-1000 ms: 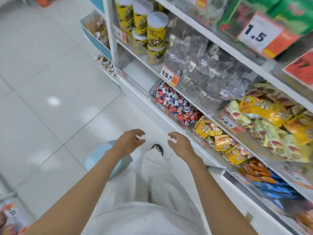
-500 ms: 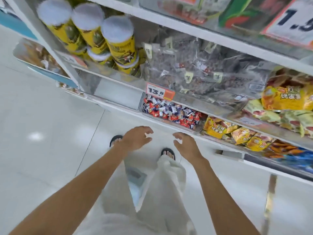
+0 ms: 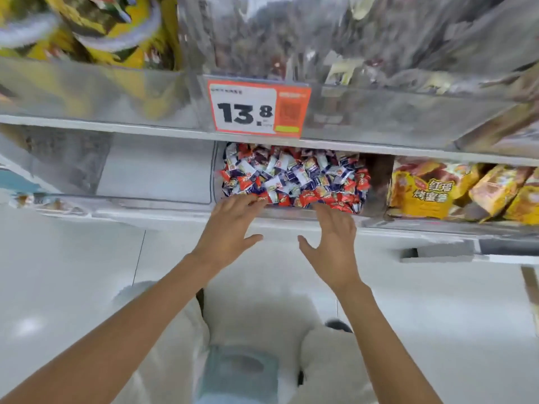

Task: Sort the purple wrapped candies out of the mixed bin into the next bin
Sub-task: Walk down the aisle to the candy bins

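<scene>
A clear mixed bin [image 3: 369, 196] on the lower shelf holds a heap of red wrapped candies [image 3: 309, 198] and purple-and-white wrapped candies [image 3: 284, 179]. To its left stands a clear bin [image 3: 157, 173] with nothing visible inside. My left hand [image 3: 230, 220] reaches to the mixed bin's front left edge, fingers straight, their tips at the candies. My right hand [image 3: 334, 233] hovers at the bin's front right edge with fingers spread, holding nothing.
An orange price tag [image 3: 258, 107] reading 13.8 hangs on the shelf above the mixed bin. Yellow snack bags [image 3: 431, 191] fill the bin to the right. Yellow canisters [image 3: 96, 27] and clear bags [image 3: 320, 36] sit on the upper shelf. A light blue stool [image 3: 236, 371] is under me.
The view has moved in close to the shelf and I have dropped lower. Both hands have reached forward from above the floor to the front edge of the mixed candy bin.
</scene>
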Tool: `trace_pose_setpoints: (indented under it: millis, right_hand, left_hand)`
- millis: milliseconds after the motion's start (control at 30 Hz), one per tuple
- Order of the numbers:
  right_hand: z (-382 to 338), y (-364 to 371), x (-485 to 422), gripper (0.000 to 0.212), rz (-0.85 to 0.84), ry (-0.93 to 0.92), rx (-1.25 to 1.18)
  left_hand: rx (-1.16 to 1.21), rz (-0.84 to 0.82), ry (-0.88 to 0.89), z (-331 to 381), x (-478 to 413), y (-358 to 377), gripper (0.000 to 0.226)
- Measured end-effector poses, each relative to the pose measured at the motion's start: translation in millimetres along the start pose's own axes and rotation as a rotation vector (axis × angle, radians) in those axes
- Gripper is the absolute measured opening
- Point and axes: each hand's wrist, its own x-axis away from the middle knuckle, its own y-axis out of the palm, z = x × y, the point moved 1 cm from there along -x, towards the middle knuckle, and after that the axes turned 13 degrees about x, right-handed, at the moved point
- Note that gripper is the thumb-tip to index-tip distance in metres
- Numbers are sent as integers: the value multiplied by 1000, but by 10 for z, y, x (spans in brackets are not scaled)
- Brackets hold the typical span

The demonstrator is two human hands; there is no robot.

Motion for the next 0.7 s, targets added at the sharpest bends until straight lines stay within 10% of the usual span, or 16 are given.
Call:
trace_pose_setpoints:
  millis: [300, 700]
  right_hand:
    - [403, 389, -370, 41, 367, -149, 269]
    - [153, 136, -449, 33, 198, -76, 471]
  left_hand:
    - [-188, 523, 229, -460, -321, 479, 57]
    - [-177, 444, 114, -436, -275, 320, 52]
